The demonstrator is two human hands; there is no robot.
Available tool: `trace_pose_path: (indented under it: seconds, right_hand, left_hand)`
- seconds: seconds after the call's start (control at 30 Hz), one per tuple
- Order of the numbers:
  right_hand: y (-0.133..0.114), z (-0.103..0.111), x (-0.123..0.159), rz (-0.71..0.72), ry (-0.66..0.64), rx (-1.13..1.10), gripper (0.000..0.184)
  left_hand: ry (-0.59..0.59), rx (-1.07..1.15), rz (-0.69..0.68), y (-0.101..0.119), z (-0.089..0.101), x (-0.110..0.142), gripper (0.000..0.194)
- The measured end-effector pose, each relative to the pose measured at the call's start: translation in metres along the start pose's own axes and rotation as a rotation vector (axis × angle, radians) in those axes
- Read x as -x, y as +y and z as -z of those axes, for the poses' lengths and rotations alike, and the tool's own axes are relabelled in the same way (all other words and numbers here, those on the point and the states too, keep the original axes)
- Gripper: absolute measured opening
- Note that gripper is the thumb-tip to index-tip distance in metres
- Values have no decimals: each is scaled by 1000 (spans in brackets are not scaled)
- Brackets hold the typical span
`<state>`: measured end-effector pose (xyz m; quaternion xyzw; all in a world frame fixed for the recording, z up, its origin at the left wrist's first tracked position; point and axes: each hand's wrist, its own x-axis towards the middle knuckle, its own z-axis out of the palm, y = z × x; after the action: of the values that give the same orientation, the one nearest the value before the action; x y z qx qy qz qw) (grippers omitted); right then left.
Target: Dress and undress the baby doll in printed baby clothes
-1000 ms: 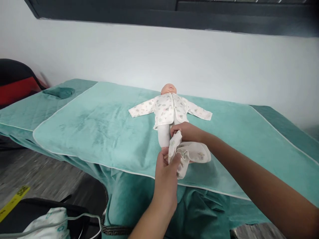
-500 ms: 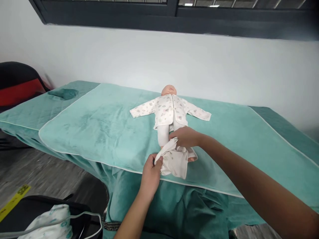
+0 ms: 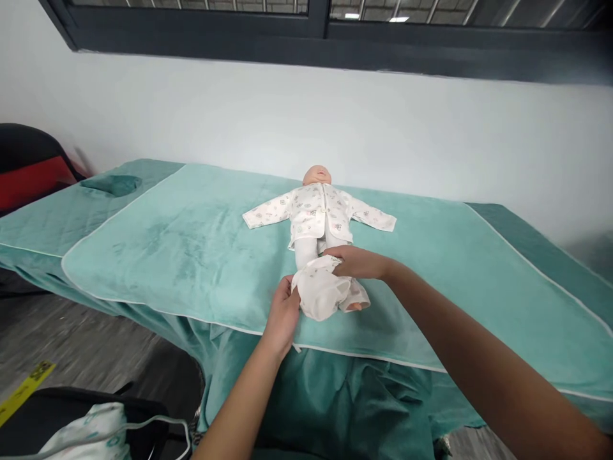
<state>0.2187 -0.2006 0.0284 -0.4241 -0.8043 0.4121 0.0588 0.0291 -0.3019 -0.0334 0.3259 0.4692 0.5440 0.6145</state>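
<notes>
A baby doll [image 3: 317,175] lies on its back, head toward the wall, in a white patterned long-sleeved jacket [image 3: 309,214] with its arms spread. White patterned baby pants [image 3: 320,295] are bunched around its lower legs. My left hand [image 3: 283,313] grips the left edge of the pants, thumb on top. My right hand [image 3: 357,260] reaches across the doll's shins and pinches the upper edge of the pants; some of its fingers are hidden by cloth. One foot [image 3: 355,306] of the doll shows at the right leg opening, while the other is covered.
The doll lies on a green padded bed [image 3: 191,236] with a face hole [image 3: 112,184] at its left end. A black and red chair [image 3: 36,169] stands at far left. Lower left, a black seat holds a white patterned cloth [image 3: 93,431] and a cable [image 3: 165,420].
My left hand has moved up toward the doll's legs with the pants' edge. The hanging cloth has been gathered up around the lower leg. The view has shifted slightly.
</notes>
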Motion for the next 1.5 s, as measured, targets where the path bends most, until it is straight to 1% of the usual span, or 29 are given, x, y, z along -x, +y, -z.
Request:
trace_pose_path:
  seconds: [0.07,0.2,0.27,0.33,0.4,0.47,0.57,0.6,0.63,0.67,0.7,0.77,0.8,0.87,0.93,1.0,1.07,1.1,1.17,1.23,1.33,1.43,1.5]
  right_hand:
    - [0,2,0,-21,-24,-25,24]
    - [-4,3,-1,-58,-61,15,23]
    - [-5,1,-1,-71,-74,30,24]
    - [-5,-1,-2,-81,-76,39,25]
    - [-4,-3,-2,-75,-67,50,24]
    - [-2,-4,-3,-53,-47,79,20]
    - [0,-7,-6,-5,13,147,13]
    - [1,-9,-6,10,38,164,13]
    - [1,-10,-7,22,63,176,13]
    - [1,-11,-8,31,84,181,14]
    - [1,-13,-8,32,104,185,16]
    - [1,-15,-8,13,128,199,17]
    - [1,-16,-7,1,135,202,17]
    - [1,-18,-6,-15,139,188,18]
    - [1,-18,-6,-17,143,157,20]
    - [2,-17,-6,-15,147,112,22]
    - [3,-14,-7,-20,143,63,23]
    - [3,-13,-7,-26,132,40,24]
    - [4,-9,-7,-49,104,1,28]
    - [2,-5,-5,-54,74,-53,33]
    - [-1,-2,-1,-21,33,-156,40]
    - [-4,0,4,2,-50,-191,45]
    - [-5,1,6,-16,-109,-155,45]
  left_hand:
    - [-21,12,-7,2,0,1,44]
    - [-110,147,119,1,-3,5,49]
    - [-103,186,152,-2,-4,4,49]
    - [-77,172,138,-7,-1,1,48]
    - [-83,112,108,-9,5,-4,45]
    - [-168,42,92,-6,14,-11,44]
    - [-383,-62,98,6,29,-22,45]
    - [-432,-115,93,11,33,-25,45]
    - [-456,-186,78,15,35,-28,42]
    - [-453,-267,50,18,36,-31,38]
    - [-434,-356,13,20,36,-33,33]
    - [-357,-532,-87,22,35,-37,22]
    - [-299,-607,-145,21,34,-39,18]
    - [-148,-706,-259,20,32,-43,14]
    - [4,-714,-347,20,29,-47,14]
    - [99,-647,-380,20,24,-52,14]
    - [146,-549,-343,21,18,-55,14]
    - [154,-499,-301,21,15,-56,13]
    - [134,-397,-178,21,11,-53,11]
    - [72,-261,-30,21,11,-46,17]
    - [-60,-27,139,18,16,-28,40]
    - [-219,105,208,13,20,-10,61]
    - [-289,137,195,9,18,-2,75]
